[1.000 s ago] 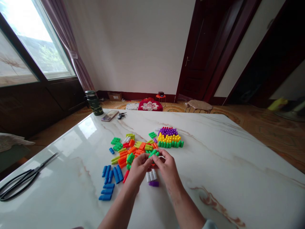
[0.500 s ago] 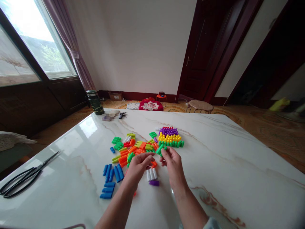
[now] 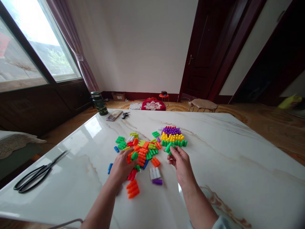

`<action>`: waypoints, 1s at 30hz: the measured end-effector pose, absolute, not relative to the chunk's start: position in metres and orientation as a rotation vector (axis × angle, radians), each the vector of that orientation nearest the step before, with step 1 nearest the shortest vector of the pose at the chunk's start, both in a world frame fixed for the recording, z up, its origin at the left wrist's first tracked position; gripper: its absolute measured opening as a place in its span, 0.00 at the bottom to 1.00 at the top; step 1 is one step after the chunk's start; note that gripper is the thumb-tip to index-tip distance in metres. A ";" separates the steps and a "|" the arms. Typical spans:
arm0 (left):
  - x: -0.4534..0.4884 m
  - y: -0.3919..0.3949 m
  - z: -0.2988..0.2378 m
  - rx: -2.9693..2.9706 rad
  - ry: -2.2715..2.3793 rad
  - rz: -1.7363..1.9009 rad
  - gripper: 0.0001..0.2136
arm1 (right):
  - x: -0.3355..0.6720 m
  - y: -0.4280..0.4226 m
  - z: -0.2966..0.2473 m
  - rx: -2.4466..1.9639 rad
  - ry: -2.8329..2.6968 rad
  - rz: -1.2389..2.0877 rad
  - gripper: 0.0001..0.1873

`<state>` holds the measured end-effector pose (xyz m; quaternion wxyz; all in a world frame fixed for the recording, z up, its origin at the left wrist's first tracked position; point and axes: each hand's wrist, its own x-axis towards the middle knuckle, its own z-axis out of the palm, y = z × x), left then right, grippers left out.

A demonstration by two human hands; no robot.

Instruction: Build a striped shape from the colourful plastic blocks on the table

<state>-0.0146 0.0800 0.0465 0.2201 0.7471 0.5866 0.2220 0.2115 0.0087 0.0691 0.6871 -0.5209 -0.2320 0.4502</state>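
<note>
My right hand pinches a green bullet-shaped plastic block between thumb and fingers, just above the table and left of the built stack. My left hand is over the loose pile, its thumb and fingers apart around another green block; whether it touches that block I cannot tell. Near the right hand is a stack of joined blocks in rows: green, yellow, purple and red at the far end. Orange blocks fill most of the pile, and the left hand hides some blue ones.
White blocks and a purple block lie between my forearms. Long-handled scissors rest at the left of the marble table. A camouflage flask, a phone and keys are at the far left.
My left hand has moved left and away from the right hand, over the pile. My right hand keeps the green block and stays near the stack. The view has shifted slightly.
</note>
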 end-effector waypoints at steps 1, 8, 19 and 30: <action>-0.014 0.078 0.046 2.103 1.604 0.583 0.27 | 0.212 0.009 0.069 -1.168 -0.520 1.010 0.19; -0.004 0.067 0.051 2.241 1.597 0.374 0.36 | 0.211 0.008 0.068 -1.191 -0.537 1.035 0.19; 0.004 0.063 0.050 2.378 1.722 0.249 0.21 | 0.210 0.007 0.070 -1.232 -0.627 1.013 0.19; 0.011 0.061 0.049 2.348 1.720 0.190 0.24 | 0.206 0.006 0.072 -1.254 -0.655 0.997 0.19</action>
